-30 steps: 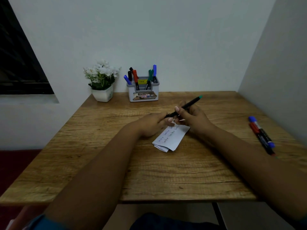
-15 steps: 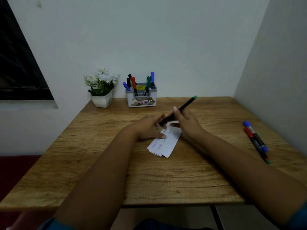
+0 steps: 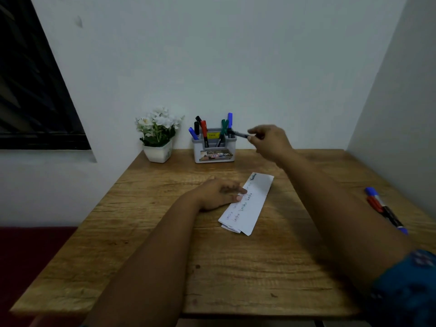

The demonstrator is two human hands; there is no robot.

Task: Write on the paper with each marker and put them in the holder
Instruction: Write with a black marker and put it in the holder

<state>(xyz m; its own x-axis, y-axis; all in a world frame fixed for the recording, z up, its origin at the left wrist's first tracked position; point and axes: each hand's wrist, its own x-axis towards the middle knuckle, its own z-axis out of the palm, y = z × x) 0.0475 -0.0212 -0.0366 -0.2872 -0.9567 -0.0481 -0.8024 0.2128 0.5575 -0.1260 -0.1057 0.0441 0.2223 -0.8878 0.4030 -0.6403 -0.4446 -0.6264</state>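
The right hand [image 3: 269,142] is reaching to the holder [image 3: 213,149] at the back of the surface [image 3: 259,267], its grip pinching a dark marker [image 3: 239,135] by one end between thumb and fingertips. The marker is lying nearly level, its free end pointing left and hanging just over the holder's right rim, beside the green and blue markers standing there. The left hand [image 3: 219,193] is resting on the folded paper [image 3: 250,204], fingers loosely curled and pressing it flat, gripping nothing.

The step in hand appears to be dropping this marker into the holder. To do it well, the hand should be tipping the marker toward upright before letting go, so the leading end is pointing down into a free slot rather than across the rim. The right-hand slot is already looking crowded, so aiming between the standing markers matters; knocking one could tip the light holder. Release only once the end is inside the wall.

Two or three more markers [image 3: 383,208] are lying together near the right edge, well apart from the paper, so the task is partly done.
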